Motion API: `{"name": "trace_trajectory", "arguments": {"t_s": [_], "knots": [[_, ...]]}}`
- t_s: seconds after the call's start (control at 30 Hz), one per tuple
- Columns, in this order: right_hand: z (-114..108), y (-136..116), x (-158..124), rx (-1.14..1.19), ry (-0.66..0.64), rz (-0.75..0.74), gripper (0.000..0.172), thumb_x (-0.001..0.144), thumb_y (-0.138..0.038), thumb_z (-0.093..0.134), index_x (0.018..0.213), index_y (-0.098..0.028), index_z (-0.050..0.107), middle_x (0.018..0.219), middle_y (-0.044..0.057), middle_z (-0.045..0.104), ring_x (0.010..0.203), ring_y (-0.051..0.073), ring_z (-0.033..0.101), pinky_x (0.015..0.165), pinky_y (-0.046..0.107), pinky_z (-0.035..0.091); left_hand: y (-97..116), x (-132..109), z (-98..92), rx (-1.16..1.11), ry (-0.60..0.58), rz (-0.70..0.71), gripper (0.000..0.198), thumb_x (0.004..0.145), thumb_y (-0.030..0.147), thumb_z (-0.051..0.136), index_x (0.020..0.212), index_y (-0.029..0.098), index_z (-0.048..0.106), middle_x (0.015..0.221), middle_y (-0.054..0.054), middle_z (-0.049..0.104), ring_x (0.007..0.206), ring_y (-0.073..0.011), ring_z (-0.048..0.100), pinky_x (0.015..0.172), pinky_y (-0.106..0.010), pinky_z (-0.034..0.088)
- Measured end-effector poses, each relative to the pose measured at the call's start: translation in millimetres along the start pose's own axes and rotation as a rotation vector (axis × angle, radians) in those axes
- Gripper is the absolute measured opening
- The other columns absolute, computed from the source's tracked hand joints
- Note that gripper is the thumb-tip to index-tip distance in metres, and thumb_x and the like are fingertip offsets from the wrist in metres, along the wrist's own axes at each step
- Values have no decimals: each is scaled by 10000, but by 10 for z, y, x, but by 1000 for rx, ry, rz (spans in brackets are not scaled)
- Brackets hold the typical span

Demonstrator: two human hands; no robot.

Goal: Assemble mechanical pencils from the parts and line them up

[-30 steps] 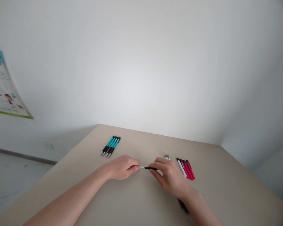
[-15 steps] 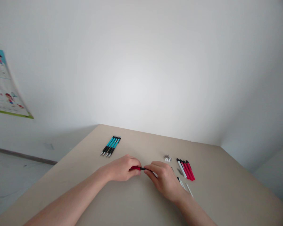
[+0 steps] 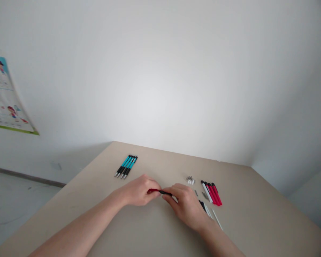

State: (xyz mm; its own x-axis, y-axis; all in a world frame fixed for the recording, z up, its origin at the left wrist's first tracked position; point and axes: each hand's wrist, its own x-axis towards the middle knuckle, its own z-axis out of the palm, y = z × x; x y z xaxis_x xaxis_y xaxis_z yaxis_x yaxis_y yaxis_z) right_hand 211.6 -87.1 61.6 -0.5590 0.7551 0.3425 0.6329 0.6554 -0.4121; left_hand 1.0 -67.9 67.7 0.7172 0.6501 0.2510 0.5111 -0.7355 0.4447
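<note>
In the head view my left hand (image 3: 141, 191) is closed around a red pen barrel (image 3: 153, 191), of which only a short length shows between thumb and fingers. Opposite it, my right hand (image 3: 186, 201) pinches a black pen grip (image 3: 166, 193) between thumb and fingertips. Red and black parts lie in one line and meet at the left fingertips; how far they are joined cannot be seen. Beside the right wrist are black grips (image 3: 202, 205) and thin white refills (image 3: 216, 218), partly hidden by that hand.
Several blue pens with black grips (image 3: 126, 166) lie in a row at the left. At the right are red barrels (image 3: 215, 194), a white barrel (image 3: 207, 191), small springs (image 3: 204, 195) and a cluster of metal tips (image 3: 189, 179). A wall (image 3: 160, 89) borders the table (image 3: 155, 228).
More of the black grip shows between the right fingers now. The right hand has shifted slightly, uncovering more of the black grips beside its wrist. The left hand keeps its hold on the red barrel.
</note>
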Motion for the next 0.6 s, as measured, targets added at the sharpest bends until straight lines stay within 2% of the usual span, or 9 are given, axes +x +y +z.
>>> {"name": "trace_trajectory", "arguments": {"t_s": [0.07, 0.2, 0.4, 0.6], "knots": [[-25, 10, 3, 16, 33, 21, 198, 886, -287, 537, 1011, -210, 671, 813, 47, 667, 740, 169, 586, 671, 262, 394, -1, -6, -30, 26, 19, -1, 220, 876, 193, 448, 760, 163, 632, 621, -3, 562, 567, -115, 480, 574, -221, 323], [-57, 49, 5, 13, 63, 15, 204, 906, -291, 501, 908, -194, 680, 744, 49, 652, 713, 167, 571, 642, 262, 381, -29, -21, -37, 56, 30, -25, 247, 894, 239, 437, 749, 162, 622, 619, -11, 575, 583, -127, 500, 591, -231, 332], [-34, 62, -6, -5, 40, 6, 251, 918, -254, 453, 790, -181, 656, 706, 47, 628, 680, 157, 549, 629, 255, 353, -47, -24, 15, -3, 31, -88, 167, 872, 225, 497, 921, 192, 653, 801, -20, 678, 702, -145, 580, 664, -222, 380], [-22, 20, -11, -14, 23, 40, 268, 904, -196, 427, 706, -174, 606, 652, 30, 611, 643, 143, 542, 628, 241, 338, -17, -19, 32, -7, 55, -125, 108, 850, 210, 532, 904, 196, 625, 693, 10, 631, 599, -119, 526, 572, -205, 338]]}}
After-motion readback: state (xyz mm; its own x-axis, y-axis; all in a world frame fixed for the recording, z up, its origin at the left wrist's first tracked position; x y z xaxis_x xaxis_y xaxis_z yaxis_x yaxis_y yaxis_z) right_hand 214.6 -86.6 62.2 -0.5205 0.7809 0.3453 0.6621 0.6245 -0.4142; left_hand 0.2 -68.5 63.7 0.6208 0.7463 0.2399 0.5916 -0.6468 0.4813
